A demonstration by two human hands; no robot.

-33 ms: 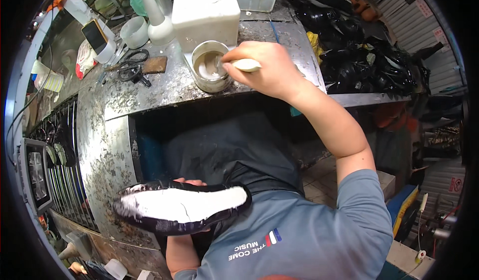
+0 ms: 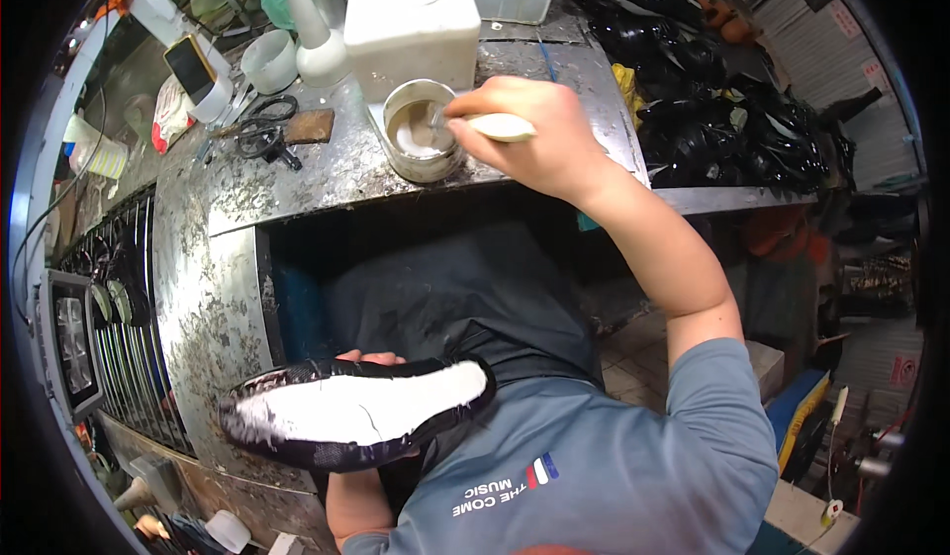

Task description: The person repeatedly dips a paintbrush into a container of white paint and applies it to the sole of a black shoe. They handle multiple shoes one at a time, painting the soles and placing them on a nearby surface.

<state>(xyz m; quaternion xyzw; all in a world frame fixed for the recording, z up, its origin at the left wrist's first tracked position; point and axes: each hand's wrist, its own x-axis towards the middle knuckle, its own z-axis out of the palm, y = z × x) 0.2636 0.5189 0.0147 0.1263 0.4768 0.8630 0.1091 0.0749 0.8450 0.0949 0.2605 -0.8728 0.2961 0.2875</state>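
a brush (image 2: 500,126) is held in the right hand (image 2: 539,135) grip, tip in the tin (image 2: 421,144); a shoe (image 2: 356,415) is gripped by the left hand (image 2: 371,359).

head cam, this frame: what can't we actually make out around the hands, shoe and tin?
Head view only:
- Left hand: only fingertips show above the black shoe, which hides the rest.
- Brush: the right hand covers most of the handle; the tip is down in the round tin, bristles unclear.
- How full the tin is: too small to tell.
- Pile of dark shoes: the fisheye rim blurs it, no count possible.
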